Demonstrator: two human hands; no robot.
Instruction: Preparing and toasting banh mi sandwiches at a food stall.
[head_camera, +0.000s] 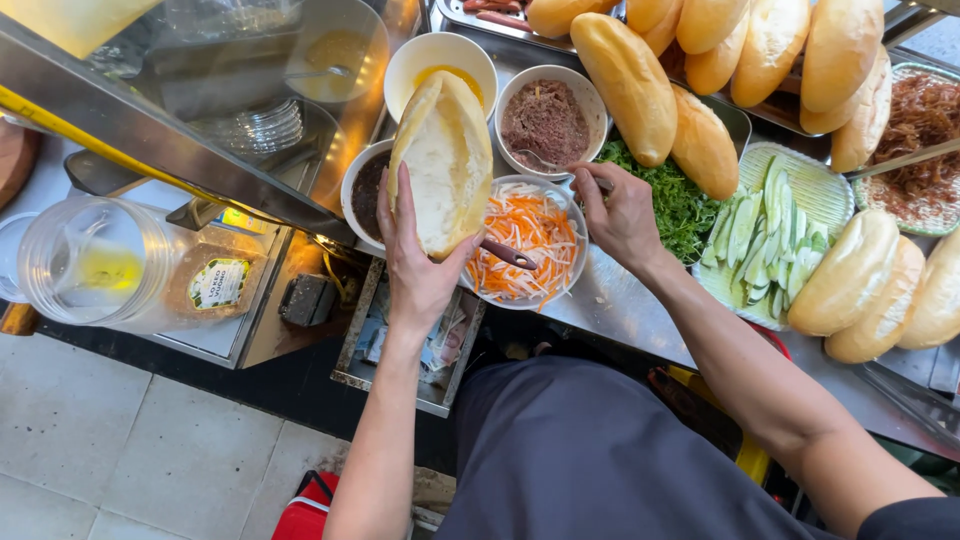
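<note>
At a metal bench (610, 300), the left hand (415, 265) cradles a split-open baguette (442, 165) upright above the bowls, fingers curled around its crust. The right hand (620, 215) pinches a spoon handle (560, 165) resting in a bowl of brown pâté (545, 120), beside shredded carrot and radish pickle (525, 240).
</note>
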